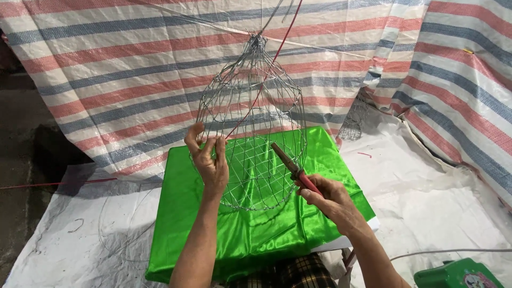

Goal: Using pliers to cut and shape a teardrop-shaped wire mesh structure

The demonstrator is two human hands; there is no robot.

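Clearly left hand (pixel 210 160) pinching wire basket (pixel 250 122), right hand (pixel 330 197) clasping pliers (pixel 290 165).

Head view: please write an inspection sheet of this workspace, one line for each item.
Surface: green cloth over a board, on white sheeting.
Job's things: hanging wire cage; pliers, red handles.
Clutter: loose wire on the sheeting; smaller wire frame behind; green plastic thing at lower right.
Grippers: left hand grips the cage's side; right hand holds the pliers at the cage.
Cables: red cord running up past the cage; pale cable at right.
Surroundings: striped tarp behind.
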